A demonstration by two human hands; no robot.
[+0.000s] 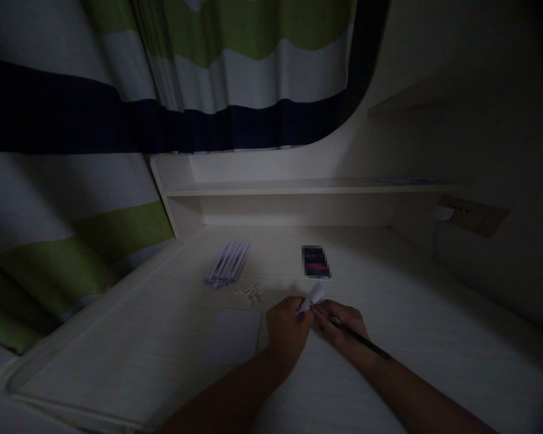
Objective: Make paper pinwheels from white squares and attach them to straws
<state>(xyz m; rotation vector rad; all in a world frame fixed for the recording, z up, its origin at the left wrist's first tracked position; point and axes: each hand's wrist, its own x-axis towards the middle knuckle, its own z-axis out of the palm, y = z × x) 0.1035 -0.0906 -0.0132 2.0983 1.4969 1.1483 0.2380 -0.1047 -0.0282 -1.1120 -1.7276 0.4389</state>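
Observation:
A small piece of white paper (315, 294), partly folded or curled, is pinched between my two hands above the desk. My left hand (288, 325) is closed with thumb and fingers on the paper's left side. The fingers of my right hand (341, 322) are closed near the paper's lower right edge, and a slim dark pen (366, 343) lies in the same hand, its rear end pointing back along my forearm. The pen's front end is hidden by the fingers. A flat stack of white paper sheets (235, 336) rests on the desk, left of my left hand.
Several rolled paper sticks (227, 263) lie bunched at the back left, with small pale bits (251, 293) scattered before them. A blurred-out phone (315, 261) lies beyond my hands. A shelf (276, 191) spans the desk's (434, 337) back. A plug (444, 213) sits in the right wall socket.

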